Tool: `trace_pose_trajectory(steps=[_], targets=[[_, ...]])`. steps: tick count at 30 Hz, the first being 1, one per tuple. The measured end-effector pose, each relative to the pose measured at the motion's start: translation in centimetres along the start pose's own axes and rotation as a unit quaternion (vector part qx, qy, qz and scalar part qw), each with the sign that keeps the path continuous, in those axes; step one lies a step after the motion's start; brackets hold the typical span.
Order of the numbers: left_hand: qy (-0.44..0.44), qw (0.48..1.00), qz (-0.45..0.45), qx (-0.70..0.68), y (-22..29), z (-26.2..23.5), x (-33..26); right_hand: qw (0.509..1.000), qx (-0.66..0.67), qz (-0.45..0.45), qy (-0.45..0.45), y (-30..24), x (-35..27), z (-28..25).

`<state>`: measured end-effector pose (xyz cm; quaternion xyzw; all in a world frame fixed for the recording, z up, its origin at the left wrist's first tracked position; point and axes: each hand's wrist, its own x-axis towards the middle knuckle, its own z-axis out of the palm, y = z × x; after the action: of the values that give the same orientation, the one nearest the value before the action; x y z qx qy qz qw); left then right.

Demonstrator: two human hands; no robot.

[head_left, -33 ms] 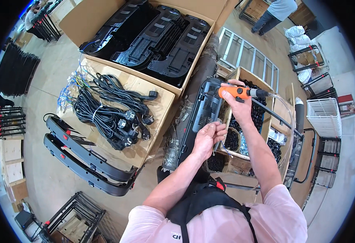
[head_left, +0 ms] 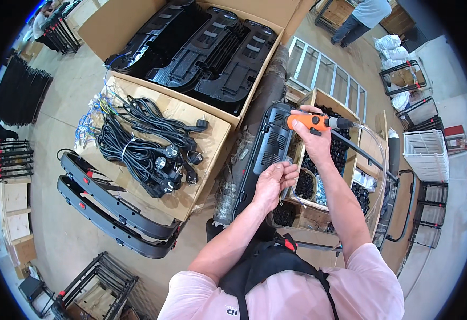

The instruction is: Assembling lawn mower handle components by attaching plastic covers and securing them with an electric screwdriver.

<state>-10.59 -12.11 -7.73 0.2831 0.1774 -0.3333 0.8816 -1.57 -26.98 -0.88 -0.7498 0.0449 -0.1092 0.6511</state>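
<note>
My right hand (head_left: 315, 143) is wrapped round an orange and black power screwdriver (head_left: 307, 122), with a clear hose at its rear end. The screwdriver lies across the far part of a long black plastic housing (head_left: 271, 140) with slotted vents; its tip is hidden. Close to the housing's right edge, my left hand (head_left: 274, 184) has thumb and fingers pinched together. Whatever they hold is too small to make out. Thin wires (head_left: 297, 196) hang just right of the left fingers.
Left of the housing, bundled black power cords (head_left: 137, 141) lie on a cardboard box (head_left: 207, 141). An open carton (head_left: 268, 64) holds black moulded panels. Wooden bins (head_left: 351, 176) of small black parts stand right. Curved black panels (head_left: 121, 213) sit lower left. A person (head_left: 367, 16) stands far off.
</note>
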Motion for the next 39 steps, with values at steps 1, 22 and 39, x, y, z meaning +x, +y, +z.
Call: trace_pose_trajectory(steps=[1, 22, 39], targets=[[0.013, 1.000, -0.020, -0.009, -0.1, -0.2, -0.2, 1.000, -0.004, -0.001, -0.003, 0.1, 0.0, 0.1], [0.009, 0.990, -0.020, -0.137, -0.2, -1.7, -0.3, 0.983, -0.159, 0.006, -0.095, -2.1, 3.9, 2.7], [0.060, 0.972, 0.013, -0.225, 0.8, -1.9, 3.8, 0.984, -0.141, 0.020, -0.107, -1.5, 3.6, 2.1]])
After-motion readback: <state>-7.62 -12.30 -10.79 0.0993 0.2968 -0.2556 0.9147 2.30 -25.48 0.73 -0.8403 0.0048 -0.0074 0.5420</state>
